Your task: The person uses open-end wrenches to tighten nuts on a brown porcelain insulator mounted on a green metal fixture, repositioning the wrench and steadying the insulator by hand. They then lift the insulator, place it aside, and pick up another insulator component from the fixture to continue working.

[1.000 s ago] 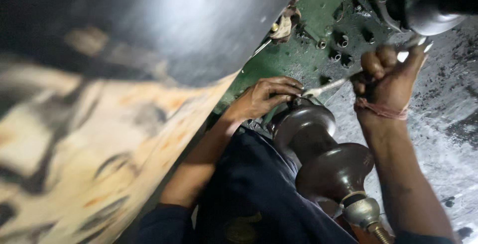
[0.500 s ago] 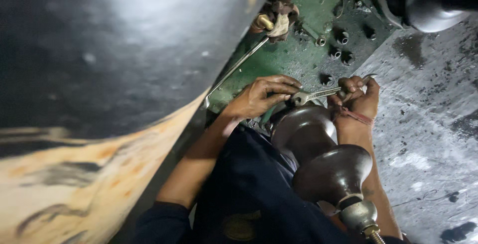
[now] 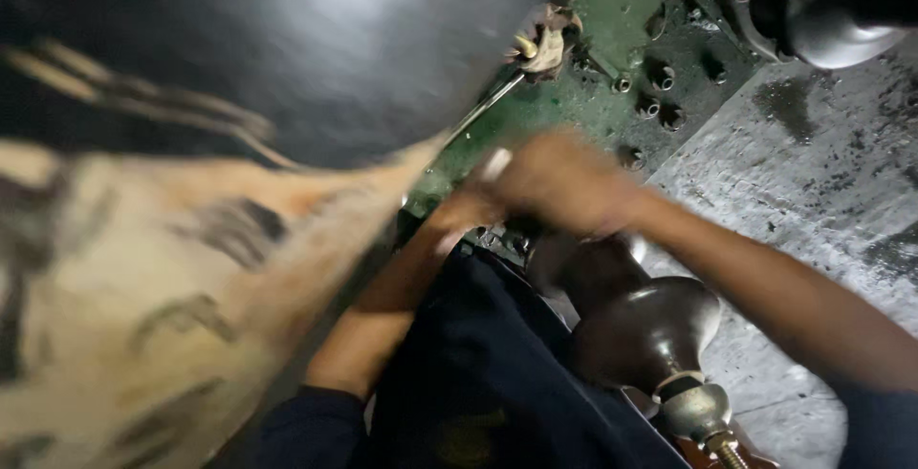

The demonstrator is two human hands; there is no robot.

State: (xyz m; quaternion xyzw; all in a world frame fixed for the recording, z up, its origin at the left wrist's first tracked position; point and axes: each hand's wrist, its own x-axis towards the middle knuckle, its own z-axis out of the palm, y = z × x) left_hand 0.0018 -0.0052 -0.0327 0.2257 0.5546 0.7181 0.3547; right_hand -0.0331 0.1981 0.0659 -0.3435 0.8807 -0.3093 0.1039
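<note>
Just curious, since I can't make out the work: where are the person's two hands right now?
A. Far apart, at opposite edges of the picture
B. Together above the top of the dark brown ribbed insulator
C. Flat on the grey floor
B: the blurred right hand and left hand meet just above the brown ribbed insulator, by the green plate.

The dark brown bulbous insulator (image 3: 636, 321) looks glazed and glossy, ending in a dull grey metal cap (image 3: 696, 410). The green painted metal plate (image 3: 612, 77) is grimy and matt. The grey floor (image 3: 813, 192) looks rough, stained concrete.
</note>
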